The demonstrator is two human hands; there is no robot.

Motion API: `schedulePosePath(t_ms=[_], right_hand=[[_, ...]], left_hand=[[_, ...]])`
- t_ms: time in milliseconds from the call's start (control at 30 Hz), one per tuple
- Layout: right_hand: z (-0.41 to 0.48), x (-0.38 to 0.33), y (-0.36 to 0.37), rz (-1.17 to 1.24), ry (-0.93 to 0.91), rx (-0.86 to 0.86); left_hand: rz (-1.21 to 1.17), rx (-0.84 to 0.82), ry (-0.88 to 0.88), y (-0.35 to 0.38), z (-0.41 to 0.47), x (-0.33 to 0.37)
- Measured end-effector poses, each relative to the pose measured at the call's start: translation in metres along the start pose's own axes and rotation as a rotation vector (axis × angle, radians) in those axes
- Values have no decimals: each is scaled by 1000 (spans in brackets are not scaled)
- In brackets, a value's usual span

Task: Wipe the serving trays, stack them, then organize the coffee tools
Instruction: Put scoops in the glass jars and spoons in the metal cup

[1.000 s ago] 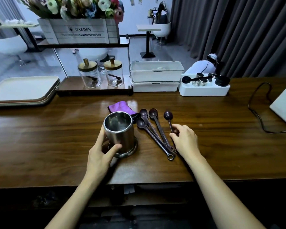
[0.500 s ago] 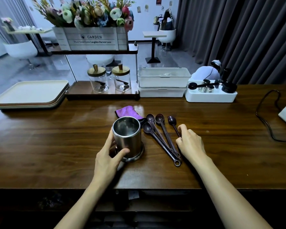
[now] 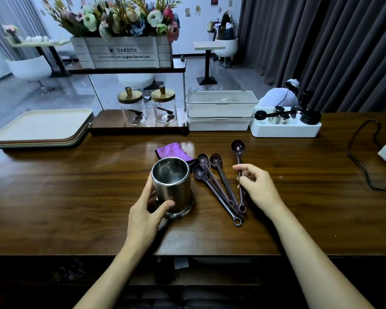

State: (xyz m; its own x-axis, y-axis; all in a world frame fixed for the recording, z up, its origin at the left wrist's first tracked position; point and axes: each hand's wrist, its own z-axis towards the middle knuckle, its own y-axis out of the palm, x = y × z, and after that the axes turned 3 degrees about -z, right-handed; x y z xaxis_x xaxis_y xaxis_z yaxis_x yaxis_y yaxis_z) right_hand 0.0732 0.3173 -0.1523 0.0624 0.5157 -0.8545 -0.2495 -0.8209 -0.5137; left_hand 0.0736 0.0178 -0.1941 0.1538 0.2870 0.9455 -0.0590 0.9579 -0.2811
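Observation:
A steel cup (image 3: pixel 172 184) stands on a round steel base in the middle of the wooden counter (image 3: pixel 76 197). My left hand (image 3: pixel 146 216) wraps around its near side. Right of the cup lie three dark measuring spoons (image 3: pixel 218 188), fanned out with their ring ends together. My right hand (image 3: pixel 257 189) pinches the handle of a fourth spoon (image 3: pixel 238 147), whose bowl points away from me. A purple cloth (image 3: pixel 173 150) lies just behind the cup. Stacked cream trays (image 3: pixel 42 126) sit at the far left.
Behind the cup a low shelf (image 3: pixel 138 128) holds two glass jars (image 3: pixel 149 108) under a flower box (image 3: pixel 120 52). Two white bins (image 3: pixel 220 110) and a white caddy (image 3: pixel 285 128) of coffee tools stand at the back right. A black cable (image 3: pixel 361 161) trails at the right.
My right hand has closed its fingers on the rightmost spoon's handle and swung that spoon away from the other three. The left hand stays on the cup.

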Motion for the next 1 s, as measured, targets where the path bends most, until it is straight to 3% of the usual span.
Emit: schedulePosePath(t_ms=[467,700,1000], right_hand=[[5,-95,20,659,-142,-120],[26,-133,57,682,-208,-130],[37,-112,87,488,-201,-120]], left_hand=[[8,-6,-10,-2,0,-2],[-16,-19,16,-1,0,-2],[-20,-46,21,-4,0,2]])
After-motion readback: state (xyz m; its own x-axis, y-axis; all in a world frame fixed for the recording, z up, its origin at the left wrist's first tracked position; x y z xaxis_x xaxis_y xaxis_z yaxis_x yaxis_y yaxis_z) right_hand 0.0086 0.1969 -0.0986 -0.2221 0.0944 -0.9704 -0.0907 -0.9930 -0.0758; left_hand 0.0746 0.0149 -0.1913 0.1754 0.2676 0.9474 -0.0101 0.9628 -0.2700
